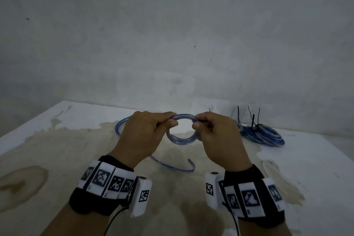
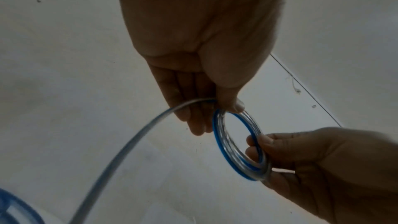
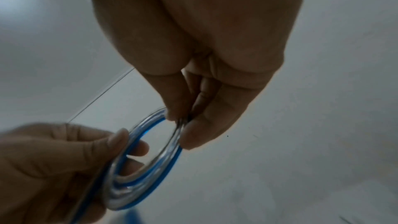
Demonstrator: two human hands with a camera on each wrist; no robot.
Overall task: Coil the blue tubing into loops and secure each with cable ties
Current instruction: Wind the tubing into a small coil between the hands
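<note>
A small coil of clear tubing with a blue stripe (image 1: 181, 140) (image 2: 231, 144) (image 3: 150, 164) hangs above the table between both hands. My left hand (image 1: 145, 130) (image 2: 206, 67) pinches its left side. My right hand (image 1: 216, 132) (image 3: 200, 57) pinches its right side between thumb and fingers. A loose tail of the tubing (image 1: 172, 166) (image 2: 116, 157) runs from my left hand down onto the table and curves under the hands; another arc of the tubing (image 1: 120, 123) shows left of my left hand.
Several finished blue coils (image 1: 264, 134) with black cable ties (image 1: 253, 120) sticking up lie at the back right of the white, stained table (image 1: 57, 140). A bare wall rises right behind the table's far edge.
</note>
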